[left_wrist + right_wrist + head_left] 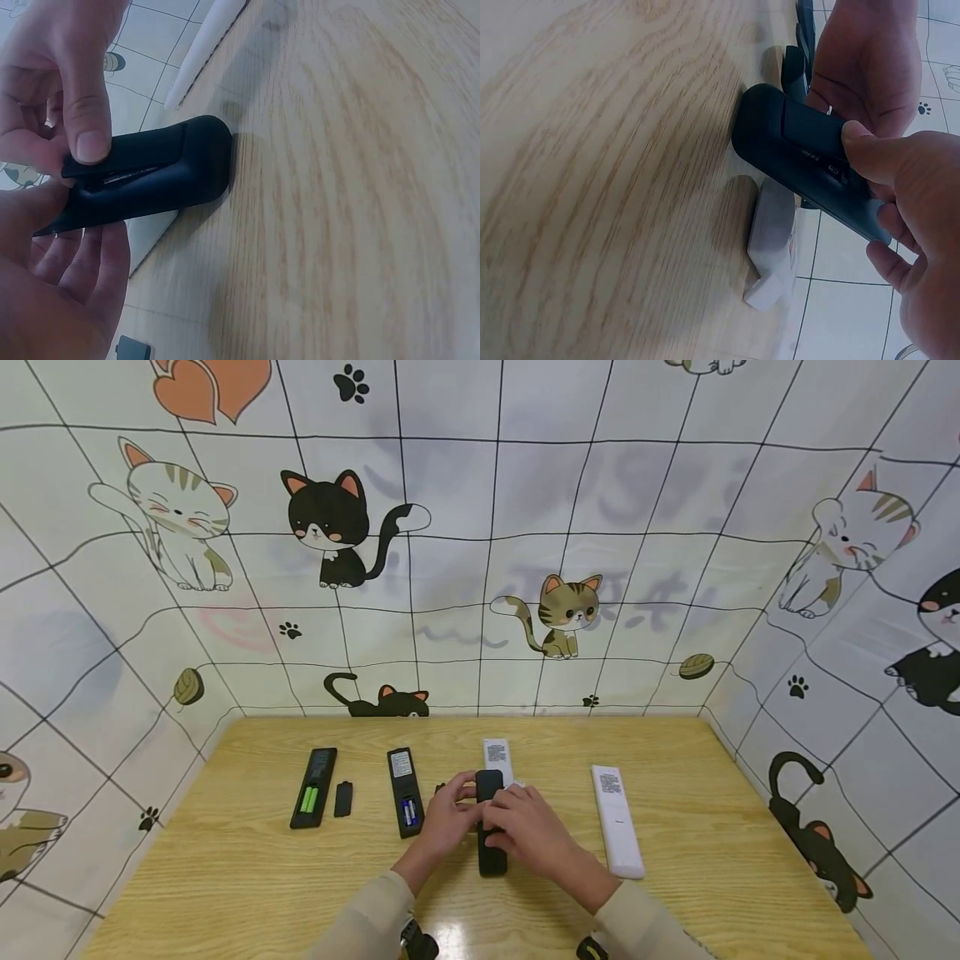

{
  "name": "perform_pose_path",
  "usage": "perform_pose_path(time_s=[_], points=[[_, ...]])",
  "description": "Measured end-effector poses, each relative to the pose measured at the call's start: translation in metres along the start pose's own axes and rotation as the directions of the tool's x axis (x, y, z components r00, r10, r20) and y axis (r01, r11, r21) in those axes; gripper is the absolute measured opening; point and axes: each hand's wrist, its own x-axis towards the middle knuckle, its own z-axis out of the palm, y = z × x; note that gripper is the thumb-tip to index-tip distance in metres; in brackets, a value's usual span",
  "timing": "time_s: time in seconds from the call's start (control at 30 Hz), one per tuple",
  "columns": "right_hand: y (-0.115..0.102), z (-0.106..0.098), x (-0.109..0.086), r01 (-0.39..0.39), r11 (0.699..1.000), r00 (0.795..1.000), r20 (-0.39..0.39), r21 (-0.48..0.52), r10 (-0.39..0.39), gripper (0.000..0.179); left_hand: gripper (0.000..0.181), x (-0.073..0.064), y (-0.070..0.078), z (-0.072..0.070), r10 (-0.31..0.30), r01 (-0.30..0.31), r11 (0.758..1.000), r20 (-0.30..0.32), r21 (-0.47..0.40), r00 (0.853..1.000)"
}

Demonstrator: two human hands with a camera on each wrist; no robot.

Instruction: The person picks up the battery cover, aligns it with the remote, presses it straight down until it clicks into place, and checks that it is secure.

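Note:
A black remote control [492,860] is tilted over the table, its rounded end down on or close to the wood. My left hand [444,820] grips it, with fingers beneath it in the left wrist view. My right hand [536,833] pinches the battery cover [139,150] between thumb and fingers. One end of the cover is raised, leaving a narrow gap above the remote's body; its other end meets the body near the rounded end. Whatever lies inside the compartment is mostly hidden.
Left on the wooden table [225,860] lie a black remote with green batteries [322,764], a loose black cover [342,799] and another black remote with blue batteries [402,768]. A white remote [497,756] lies behind my hands, another white remote [618,822] to the right.

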Motion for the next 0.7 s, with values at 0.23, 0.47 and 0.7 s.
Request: perform_pose_path(time_s=[0.23, 0.47, 0.7], points=[[0.0, 0.001, -0.003, -0.031, 0.999, 0.999, 0.013, -0.026, 0.031, 0.023, 0.048, 0.001, -0.003, 0.0, -0.002, 0.002, 1.0, 0.008, -0.002, 1.0], [0.001, -0.002, -0.002, -0.063, 0.998, 0.997, 0.038, -0.001, 0.063, 0.024, 0.052, -0.001, 0.002, 0.001, -0.012, 0.012, 1.0, 0.0, -0.011, 1.0], [0.0, -0.004, -0.003, -0.071, 0.997, 0.997, 0.035, 0.003, 0.071, 0.021, 0.054, -0.014, 0.03, -0.001, -0.026, 0.026, 1.0, -0.006, -0.013, 1.0]])
